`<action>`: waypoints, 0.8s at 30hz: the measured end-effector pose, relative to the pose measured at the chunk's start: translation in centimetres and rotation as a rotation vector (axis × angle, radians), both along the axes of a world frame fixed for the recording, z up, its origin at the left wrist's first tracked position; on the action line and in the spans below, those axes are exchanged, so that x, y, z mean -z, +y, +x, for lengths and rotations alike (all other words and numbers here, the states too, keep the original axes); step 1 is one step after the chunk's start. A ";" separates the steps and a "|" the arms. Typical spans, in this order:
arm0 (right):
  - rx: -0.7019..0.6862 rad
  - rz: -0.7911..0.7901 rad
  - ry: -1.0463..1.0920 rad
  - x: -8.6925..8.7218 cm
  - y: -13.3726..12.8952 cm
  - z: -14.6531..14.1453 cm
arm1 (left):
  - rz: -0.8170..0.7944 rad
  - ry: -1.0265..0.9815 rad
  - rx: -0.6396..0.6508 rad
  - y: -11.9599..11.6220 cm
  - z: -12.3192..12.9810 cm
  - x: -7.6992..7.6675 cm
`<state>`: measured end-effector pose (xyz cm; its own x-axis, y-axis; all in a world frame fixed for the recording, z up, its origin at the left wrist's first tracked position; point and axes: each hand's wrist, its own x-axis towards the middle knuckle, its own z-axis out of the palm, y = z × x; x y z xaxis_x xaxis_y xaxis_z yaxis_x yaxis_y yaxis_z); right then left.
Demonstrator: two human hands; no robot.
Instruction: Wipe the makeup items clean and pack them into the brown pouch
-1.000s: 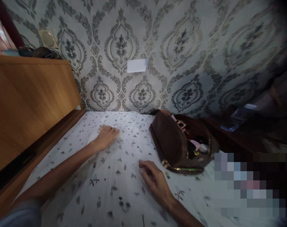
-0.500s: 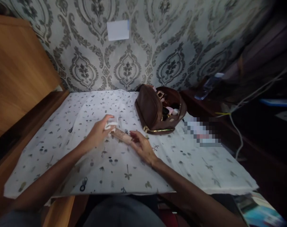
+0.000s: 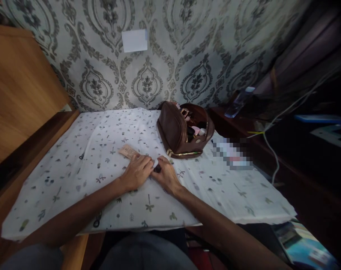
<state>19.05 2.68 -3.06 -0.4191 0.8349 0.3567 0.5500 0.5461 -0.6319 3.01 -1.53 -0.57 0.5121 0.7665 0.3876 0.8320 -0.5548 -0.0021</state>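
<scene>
A beige tube [image 3: 127,151] lies at a slant above the patterned white cloth, its flat end pointing up and left. My left hand [image 3: 138,170] is closed around the tube's other end, knuckles up. Close against it on the right, my right hand [image 3: 166,173] is closed on a small dark cap [image 3: 157,168]. A bit of white shows between the two hands, at the tube's end. Behind my right hand stands an open brown bag [image 3: 173,129] with cosmetics inside.
The white cloth [image 3: 102,202] covers the table. A blurred-out item [image 3: 233,155] lies right of the bag. Further right are a clear bottle [image 3: 239,102] and white cables [image 3: 274,153]. A wooden panel [image 3: 24,93] stands at the left.
My left hand has moved from the tube's far end to the end near my right hand and closed around it. The white wad it held is out of sight. A dark cap now shows at my right fingers.
</scene>
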 end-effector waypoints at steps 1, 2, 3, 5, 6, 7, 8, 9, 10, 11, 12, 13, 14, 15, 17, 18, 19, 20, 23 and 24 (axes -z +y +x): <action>-0.003 0.001 0.008 -0.1 0.0 0.0 | 0.009 0.003 -0.011 0.2 -0.4 0.0; -0.007 -0.002 0.018 -0.1 -0.1 0.0 | 0.012 0.000 -0.028 0.6 -1.0 0.0; -0.012 -0.009 0.026 -0.2 -0.1 -0.1 | 0.008 -0.007 -0.052 1.0 -1.7 0.0; -0.012 -0.033 0.033 -0.5 -0.2 -0.1 | -0.013 -0.028 -0.121 1.9 -3.2 0.0; -0.010 -0.046 0.030 -0.6 -0.2 -0.1 | -0.025 -0.046 -0.165 2.3 -4.1 0.0; -0.007 -0.059 0.027 -0.7 -0.3 -0.2 | -0.035 -0.067 -0.211 2.8 -4.9 0.1; -0.004 -0.069 0.024 -0.7 -0.3 -0.2 | -0.042 -0.089 -0.256 3.2 -5.7 0.3; -0.001 -0.077 0.024 -0.8 -0.3 -0.2 | -0.048 -0.108 -0.297 3.6 -6.4 0.4; 0.000 -0.085 0.027 -0.9 -0.3 -0.1 | -0.053 -0.125 -0.332 4.0 -6.9 0.6; 0.001 -0.090 0.034 -0.9 -0.3 -0.1 | -0.059 -0.137 -0.358 4.3 -7.4 0.7; -0.001 -0.095 0.044 -0.9 -0.3 0.0 | -0.065 -0.147 -0.377 4.5 -7.8 0.8; -0.010 -0.102 0.057 -1.0 -0.4 0.0 | -0.071 -0.156 -0.392 4.7 -8.1 0.9; -0.023 -0.109 0.069 -1.0 -0.4 0.1 | -0.077 -0.165 -0.405 4.9 -8.3 0.9; -0.037 -0.119 0.081 -1.0 -0.4 0.2 | -0.082 -0.173 -0.416 5.0 -8.5 0.9; -0.054 -0.138 0.095 -1.0 -0.4 0.3 | -0.072 -0.174 -0.429 5.0 -8.6 0.8; -0.056 -0.147 0.097 -1.0 -0.4 0.3 | -0.056 -0.159 -0.425 4.9 -8.6 0.8; -0.054 -0.153 0.098 -1.0 -0.4 0.3 | -0.032 -0.138 -0.414 4.8 -8.4 0.7; -0.051 -0.156 0.099 -0.9 -0.4 0.3 | -0.002 -0.111 -0.391 4.6 -8.2 0.6; -0.055 -0.143 0.103 -0.7 -0.3 0.2 | 0.096 -0.036 -0.256 3.6 -6.2 0.4; -0.059 -0.130 0.104 -0.6 -0.2 0.2 | 0.122 -0.021 -0.197 3.2 -5.2 0.3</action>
<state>19.23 2.44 -2.43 -0.4351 0.8520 0.2911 0.4472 0.4852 -0.7514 -2.21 1.63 -0.92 0.3478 0.7975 0.4929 0.9248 -0.3782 -0.0406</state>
